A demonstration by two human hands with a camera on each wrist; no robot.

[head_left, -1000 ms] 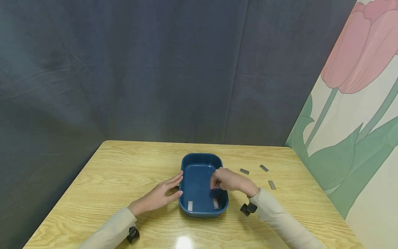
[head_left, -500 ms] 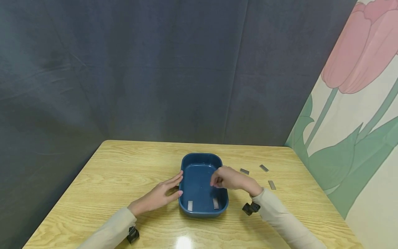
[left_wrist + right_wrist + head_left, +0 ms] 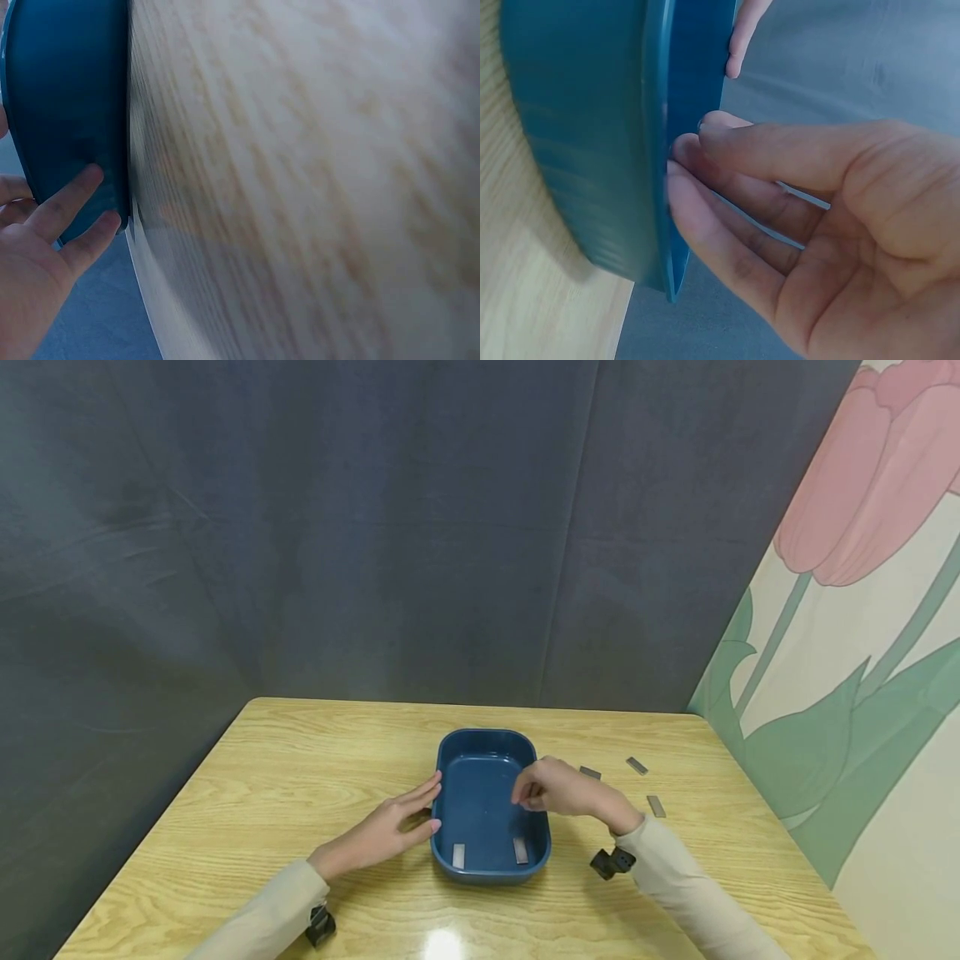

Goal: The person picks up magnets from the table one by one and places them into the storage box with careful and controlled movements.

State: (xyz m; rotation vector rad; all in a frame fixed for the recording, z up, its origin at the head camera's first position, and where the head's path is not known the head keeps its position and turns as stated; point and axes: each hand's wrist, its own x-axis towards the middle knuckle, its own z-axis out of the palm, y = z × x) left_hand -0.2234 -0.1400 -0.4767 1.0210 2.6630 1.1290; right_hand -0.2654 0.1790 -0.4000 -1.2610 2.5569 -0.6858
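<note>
A deep blue rectangular plastic bin point(image 3: 483, 877) stands on the table. Two small flat grey rectangular pieces lie on its floor at the near end, a left piece point(image 3: 458, 857) and a right piece point(image 3: 521, 850). My left hand point(image 3: 382, 833) rests its straight fingers against the bin's left side; in the left wrist view, the fingers point(image 3: 64, 206) touch the outer wall. Over the bin's right rim hangs my right hand point(image 3: 562, 787), fingers loosely bent. In the right wrist view, nothing shows between the thumb and fingers point(image 3: 727, 255).
Right of the bin, three more grey pieces lie on the wooden table point(image 3: 337, 743): a near-hand piece point(image 3: 590, 772) partly covered by my right hand, a far piece point(image 3: 637, 766) and a right piece point(image 3: 656, 806). A dark curtain point(image 3: 375, 527) hangs behind.
My right hand has risen slightly and drawn back to the right, away from the bin's middle. My left hand, the bin and the grey pieces have kept their places.
</note>
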